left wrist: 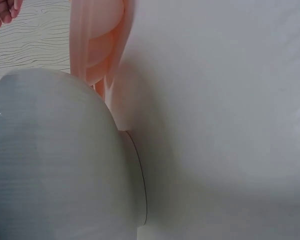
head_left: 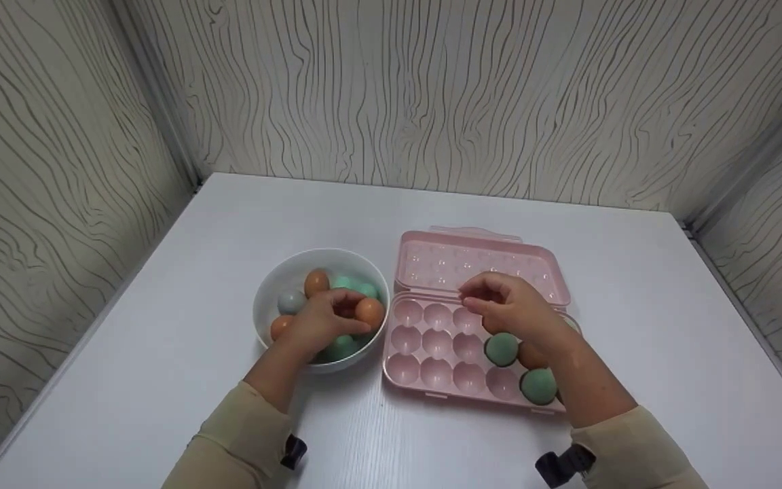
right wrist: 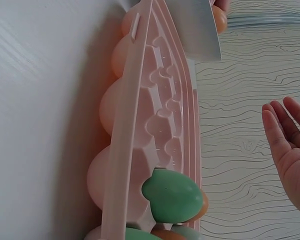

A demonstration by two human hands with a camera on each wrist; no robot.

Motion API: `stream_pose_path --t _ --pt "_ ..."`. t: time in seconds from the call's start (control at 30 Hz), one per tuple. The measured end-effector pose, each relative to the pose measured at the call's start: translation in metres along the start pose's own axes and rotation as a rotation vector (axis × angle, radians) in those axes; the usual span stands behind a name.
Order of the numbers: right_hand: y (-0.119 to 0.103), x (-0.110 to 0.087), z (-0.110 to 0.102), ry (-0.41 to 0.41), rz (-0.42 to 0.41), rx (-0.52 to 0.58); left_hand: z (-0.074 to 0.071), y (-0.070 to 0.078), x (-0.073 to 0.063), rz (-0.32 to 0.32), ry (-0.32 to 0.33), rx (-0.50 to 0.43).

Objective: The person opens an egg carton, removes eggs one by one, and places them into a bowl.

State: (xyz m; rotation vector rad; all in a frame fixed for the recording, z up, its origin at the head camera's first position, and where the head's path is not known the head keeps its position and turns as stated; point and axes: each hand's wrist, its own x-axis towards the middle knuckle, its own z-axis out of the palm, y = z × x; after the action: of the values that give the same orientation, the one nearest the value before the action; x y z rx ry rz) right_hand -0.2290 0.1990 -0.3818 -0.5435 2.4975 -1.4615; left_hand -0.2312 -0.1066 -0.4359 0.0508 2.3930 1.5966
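Note:
My left hand [head_left: 320,322] reaches into a white bowl [head_left: 265,288] and pinches a brown egg [head_left: 370,312] between thumb and fingers near the right rim. Other eggs in the bowl are brown, green and one pale grey [head_left: 290,301]. To the right lies a pink egg carton [head_left: 437,343] with its lid [head_left: 442,265] folded back. My right hand [head_left: 513,309] hovers over the carton's back row, fingers loosely bent, holding nothing. A green egg [right wrist: 174,196] and several more green and brown ones sit in the carton's right part, some hidden by the right forearm.
White tabletop [head_left: 160,272] surrounds the bowl and carton. Wood-patterned panels [head_left: 404,95] stand behind and at both sides. In the left wrist view, the bowl's outer wall [left wrist: 60,160] blocks sight of its contents.

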Motion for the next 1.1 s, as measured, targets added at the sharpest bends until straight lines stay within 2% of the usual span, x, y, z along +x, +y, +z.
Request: stream_pose_path --t 0.5,0.6,0.73,0.83,1.1 --pt "0.003 -0.001 -0.002 0.020 0.030 -0.005 -0.007 -0.002 -0.001 -0.035 -0.016 -0.015" --pt "-0.009 -0.004 -0.003 0.021 0.035 0.002 -0.008 0.000 -0.003 -0.049 -0.003 -0.028" --pt "-0.007 -0.005 -0.006 0.022 0.042 0.014 -0.009 0.003 -0.003 -0.058 0.018 -0.030" --pt "0.007 -0.002 -0.008 0.029 0.044 0.019 -0.010 0.004 -0.002 -0.064 0.029 -0.029" --pt "0.010 -0.006 -0.014 0.038 0.022 -0.037 -0.011 0.010 0.001 0.006 0.029 -0.142"
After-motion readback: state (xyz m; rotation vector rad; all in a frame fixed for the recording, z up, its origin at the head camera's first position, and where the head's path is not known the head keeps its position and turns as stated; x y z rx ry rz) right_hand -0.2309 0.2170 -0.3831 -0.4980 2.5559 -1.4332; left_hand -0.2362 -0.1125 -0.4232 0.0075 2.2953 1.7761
